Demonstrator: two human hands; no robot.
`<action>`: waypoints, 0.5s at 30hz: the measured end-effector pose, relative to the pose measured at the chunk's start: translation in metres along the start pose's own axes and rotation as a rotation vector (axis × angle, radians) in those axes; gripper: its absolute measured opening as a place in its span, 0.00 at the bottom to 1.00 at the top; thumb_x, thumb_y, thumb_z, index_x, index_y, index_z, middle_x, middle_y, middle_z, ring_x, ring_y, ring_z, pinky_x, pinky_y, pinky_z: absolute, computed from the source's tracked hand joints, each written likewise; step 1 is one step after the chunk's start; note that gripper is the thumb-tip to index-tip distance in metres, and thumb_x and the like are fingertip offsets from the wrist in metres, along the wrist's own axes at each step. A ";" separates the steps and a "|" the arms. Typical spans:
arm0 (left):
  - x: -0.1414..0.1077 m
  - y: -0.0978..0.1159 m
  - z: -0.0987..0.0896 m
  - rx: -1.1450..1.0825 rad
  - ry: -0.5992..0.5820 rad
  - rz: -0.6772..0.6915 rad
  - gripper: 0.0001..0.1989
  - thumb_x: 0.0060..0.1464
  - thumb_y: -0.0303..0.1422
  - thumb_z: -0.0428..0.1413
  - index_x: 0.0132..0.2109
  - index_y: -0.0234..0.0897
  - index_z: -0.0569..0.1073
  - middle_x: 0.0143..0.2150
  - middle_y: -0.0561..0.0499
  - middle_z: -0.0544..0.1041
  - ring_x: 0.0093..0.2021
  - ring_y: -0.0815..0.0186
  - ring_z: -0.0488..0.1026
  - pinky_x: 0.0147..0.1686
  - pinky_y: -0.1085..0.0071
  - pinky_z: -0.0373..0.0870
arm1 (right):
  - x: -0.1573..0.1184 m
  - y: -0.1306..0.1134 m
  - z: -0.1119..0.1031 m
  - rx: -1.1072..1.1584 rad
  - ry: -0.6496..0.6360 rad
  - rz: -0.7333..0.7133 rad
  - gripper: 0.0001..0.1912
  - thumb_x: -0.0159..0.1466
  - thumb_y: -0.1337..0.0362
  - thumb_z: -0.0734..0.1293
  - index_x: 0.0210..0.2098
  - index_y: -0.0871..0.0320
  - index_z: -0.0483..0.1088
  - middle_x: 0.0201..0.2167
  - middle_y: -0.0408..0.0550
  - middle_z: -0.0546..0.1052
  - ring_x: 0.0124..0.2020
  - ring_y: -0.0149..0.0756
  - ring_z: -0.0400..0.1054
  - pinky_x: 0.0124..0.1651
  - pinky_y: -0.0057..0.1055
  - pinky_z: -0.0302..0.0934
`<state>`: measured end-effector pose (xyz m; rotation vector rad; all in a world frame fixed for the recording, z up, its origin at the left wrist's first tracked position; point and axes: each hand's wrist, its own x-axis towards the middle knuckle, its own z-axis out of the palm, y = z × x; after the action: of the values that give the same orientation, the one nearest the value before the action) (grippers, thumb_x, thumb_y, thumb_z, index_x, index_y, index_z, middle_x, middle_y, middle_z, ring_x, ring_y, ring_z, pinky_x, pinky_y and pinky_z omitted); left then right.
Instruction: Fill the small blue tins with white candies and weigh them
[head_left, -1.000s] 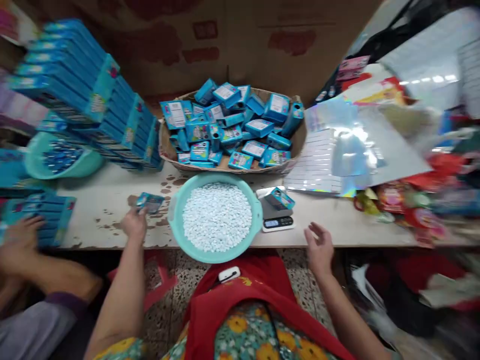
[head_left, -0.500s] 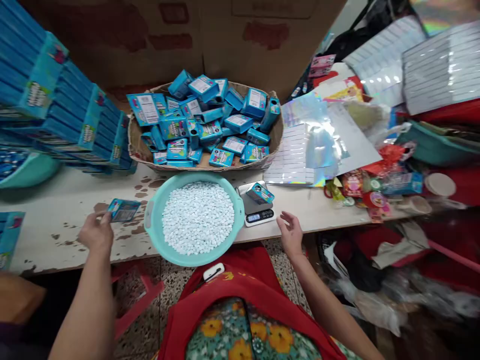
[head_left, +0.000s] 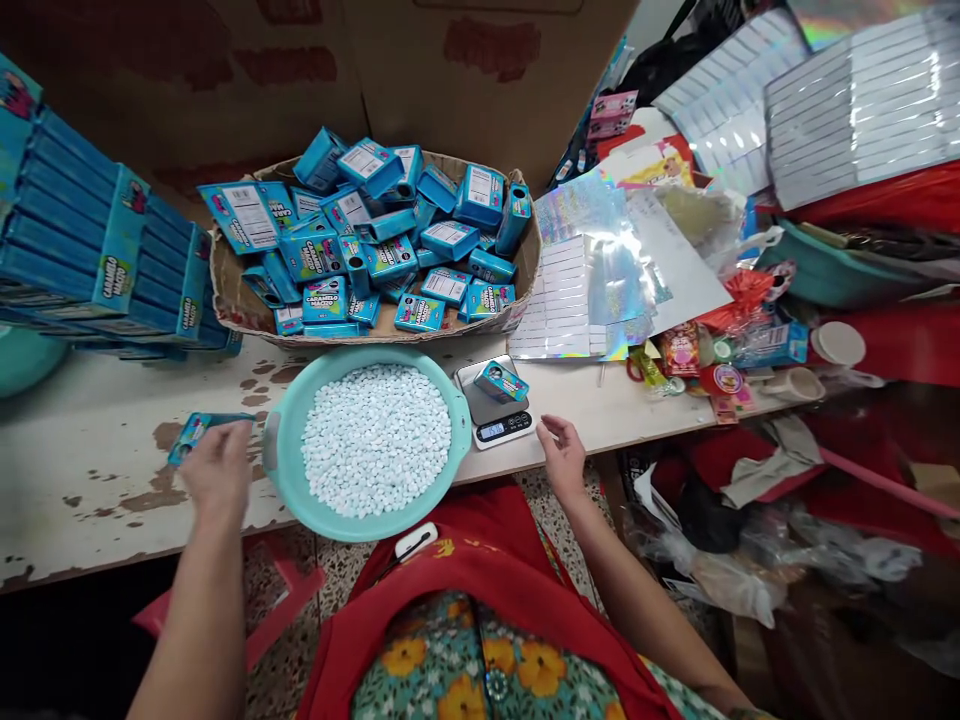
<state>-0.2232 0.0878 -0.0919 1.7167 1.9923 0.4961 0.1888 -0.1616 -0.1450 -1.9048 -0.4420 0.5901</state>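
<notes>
My left hand (head_left: pixel 217 462), slightly blurred, is closed at a small blue candy box (head_left: pixel 187 438) just above the table at left; the fingers partly cover it. My right hand (head_left: pixel 562 450) rests at the table's front edge beside the scale, fingers loosely bent and apart, holding nothing. On the small digital scale (head_left: pixel 491 408), with its display lit, lies another blue box (head_left: pixel 502 381) with a round opening in its end. Between my hands stands a turquoise basin (head_left: pixel 274 478) full of small white candies (head_left: pixel 379 440).
Behind the basin, a cut-down carton (head_left: pixel 225 300) holds many blue boxes. Stacked blue display boxes (head_left: pixel 120 260) rise at left. Right of the scale lie shiny printed sheets (head_left: pixel 559 300) and assorted candy packets (head_left: pixel 682 350). A large cardboard box (head_left: pixel 420 70) stands behind.
My left hand has moved right, over the blue box, which is now turned differently. My right hand stays beside the scale. The whole view has shifted slightly.
</notes>
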 end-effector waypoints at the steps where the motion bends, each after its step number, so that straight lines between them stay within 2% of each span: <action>1: -0.009 0.017 0.010 0.010 -0.001 0.031 0.23 0.55 0.48 0.47 0.46 0.35 0.72 0.38 0.48 0.75 0.39 0.57 0.71 0.42 0.61 0.68 | 0.001 -0.002 0.003 0.002 -0.002 -0.011 0.22 0.56 0.52 0.67 0.44 0.60 0.67 0.45 0.55 0.73 0.45 0.40 0.68 0.47 0.40 0.64; 3: -0.027 0.049 0.031 0.058 -0.176 0.162 0.18 0.54 0.45 0.50 0.41 0.37 0.75 0.41 0.48 0.77 0.41 0.57 0.72 0.45 0.62 0.67 | 0.005 -0.007 0.013 -0.011 -0.004 -0.069 0.27 0.53 0.53 0.70 0.48 0.59 0.65 0.49 0.55 0.71 0.49 0.41 0.66 0.49 0.40 0.63; 5: -0.043 0.078 0.053 0.064 -0.331 0.352 0.15 0.54 0.42 0.52 0.40 0.39 0.77 0.46 0.47 0.76 0.48 0.55 0.70 0.52 0.60 0.63 | 0.015 -0.015 0.028 -0.031 -0.017 -0.143 0.34 0.49 0.54 0.73 0.52 0.58 0.62 0.52 0.56 0.68 0.52 0.42 0.64 0.51 0.40 0.62; 7: -0.056 0.103 0.069 -0.025 -0.353 0.445 0.14 0.55 0.41 0.51 0.41 0.40 0.76 0.48 0.46 0.75 0.53 0.56 0.67 0.55 0.60 0.60 | 0.026 -0.029 0.045 -0.032 -0.062 -0.178 0.34 0.49 0.55 0.73 0.52 0.58 0.62 0.51 0.54 0.69 0.49 0.41 0.65 0.50 0.39 0.62; 8: -0.061 0.114 0.075 -0.105 -0.349 0.434 0.14 0.55 0.41 0.51 0.42 0.39 0.76 0.49 0.46 0.74 0.53 0.57 0.67 0.55 0.61 0.60 | 0.032 -0.039 0.052 -0.031 -0.088 -0.184 0.31 0.51 0.54 0.72 0.50 0.59 0.64 0.47 0.52 0.71 0.46 0.40 0.66 0.50 0.39 0.62; 11: -0.074 0.146 0.081 -0.458 -0.412 0.241 0.16 0.55 0.43 0.53 0.44 0.37 0.75 0.47 0.46 0.75 0.50 0.59 0.70 0.52 0.64 0.64 | 0.038 -0.081 0.060 -0.086 -0.131 -0.297 0.20 0.54 0.54 0.70 0.42 0.58 0.69 0.37 0.47 0.73 0.40 0.38 0.67 0.48 0.38 0.62; 13: -0.079 0.168 0.078 -0.785 -0.467 0.048 0.19 0.55 0.46 0.52 0.46 0.36 0.73 0.47 0.45 0.75 0.49 0.60 0.71 0.51 0.64 0.65 | 0.032 -0.114 0.058 -0.156 -0.161 -0.458 0.18 0.54 0.54 0.71 0.40 0.56 0.71 0.37 0.46 0.73 0.40 0.39 0.66 0.48 0.38 0.61; 15: -0.081 0.187 0.075 -1.118 -0.512 -0.143 0.24 0.58 0.49 0.48 0.49 0.36 0.71 0.50 0.43 0.74 0.51 0.60 0.71 0.51 0.65 0.66 | 0.022 -0.142 0.056 -0.218 -0.254 -0.585 0.18 0.54 0.55 0.71 0.43 0.53 0.71 0.39 0.47 0.73 0.42 0.41 0.66 0.49 0.39 0.60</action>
<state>-0.0187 0.0345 -0.0426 0.8513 1.0739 0.8042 0.1690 -0.0537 -0.0374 -1.7824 -1.2179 0.4000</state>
